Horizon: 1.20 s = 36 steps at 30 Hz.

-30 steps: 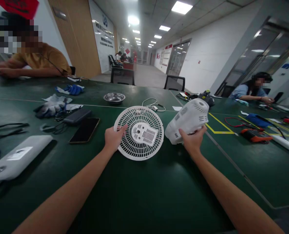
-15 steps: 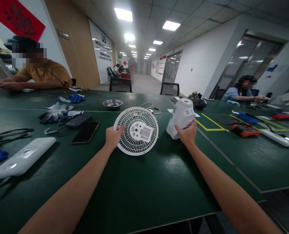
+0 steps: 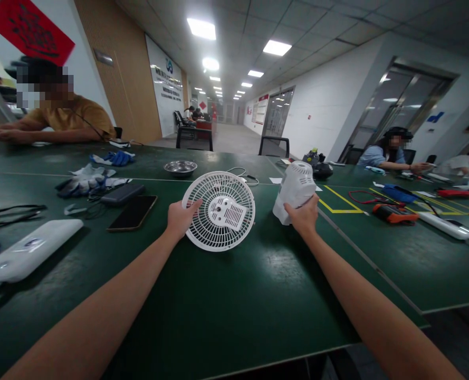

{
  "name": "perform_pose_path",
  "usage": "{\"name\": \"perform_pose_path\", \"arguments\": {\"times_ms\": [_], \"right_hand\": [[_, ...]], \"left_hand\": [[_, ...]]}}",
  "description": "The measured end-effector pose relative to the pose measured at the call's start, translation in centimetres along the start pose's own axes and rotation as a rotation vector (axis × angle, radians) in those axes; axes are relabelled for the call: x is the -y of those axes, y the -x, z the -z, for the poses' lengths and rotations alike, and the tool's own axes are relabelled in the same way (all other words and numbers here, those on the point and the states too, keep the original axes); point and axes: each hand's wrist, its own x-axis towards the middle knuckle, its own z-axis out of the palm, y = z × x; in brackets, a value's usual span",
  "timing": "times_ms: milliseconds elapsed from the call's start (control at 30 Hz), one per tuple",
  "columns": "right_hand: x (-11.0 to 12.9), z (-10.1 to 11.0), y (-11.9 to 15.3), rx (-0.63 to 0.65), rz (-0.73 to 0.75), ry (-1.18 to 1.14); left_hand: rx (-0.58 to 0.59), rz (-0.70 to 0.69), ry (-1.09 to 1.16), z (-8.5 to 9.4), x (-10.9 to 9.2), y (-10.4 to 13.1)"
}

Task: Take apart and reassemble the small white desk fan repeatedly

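Note:
My left hand [image 3: 181, 217] grips the left rim of a round white fan grille [image 3: 199, 230], which is tilted toward me above the green table [image 3: 234, 311]. The grille's centre has a slotted plate with small holes. To the right, my right hand [image 3: 304, 215] is closed around the lower right side of a white plastic housing [image 3: 293, 184] with vent slots near its top. The housing and grille are apart. A thin white cable [image 3: 253, 178] lies behind the grille. The fingers behind both parts are mostly hidden.
A metal bowl [image 3: 180, 168] is behind the grille. At left lie a phone [image 3: 133, 213], a dark power bank [image 3: 122, 193], gloves [image 3: 84, 180] and a white device [image 3: 32, 248]. An orange multimeter [image 3: 394, 214] is at right. People sit at both far sides.
The view has shifted slightly, so objects at the left appear farther left. Both hands keep their holds, and the grille and housing have barely moved.

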Motion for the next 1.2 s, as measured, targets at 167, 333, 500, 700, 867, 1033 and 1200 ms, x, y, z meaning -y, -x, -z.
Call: {"name": "perform_pose_path", "arguments": {"times_ms": [167, 333, 500, 700, 867, 1033, 1200], "right_hand": [[-1.6, 0.3, -1.4, 0.091, -0.004, -0.077], [-2.9, 1.1, -2.5, 0.105, 0.010, -0.171], [-2.5, 1.6, -2.7, 0.023, 0.021, -0.247], [-1.9, 2.1, -3.0, -0.035, 0.039, -0.260], [-1.6, 3.2, -3.3, -0.043, 0.047, -0.217], [-1.7, 3.6, -3.6, -0.046, 0.010, -0.231], [-2.0, 3.7, -3.6, -0.020, -0.005, -0.248]], "left_hand": [[0.046, 0.017, 0.029, 0.1, -0.2, 0.1], [0.021, -0.044, -0.010, 0.1, 0.1, -0.2], [0.072, -0.067, -0.014, 0.1, 0.4, -0.6], [0.072, -0.065, -0.030, 0.3, 0.3, -0.3], [0.108, -0.050, -0.030, 0.5, -0.5, 0.3], [0.097, -0.025, -0.033, 0.4, -0.5, 0.3], [0.095, -0.050, -0.020, 0.4, -0.2, 0.0]]}}
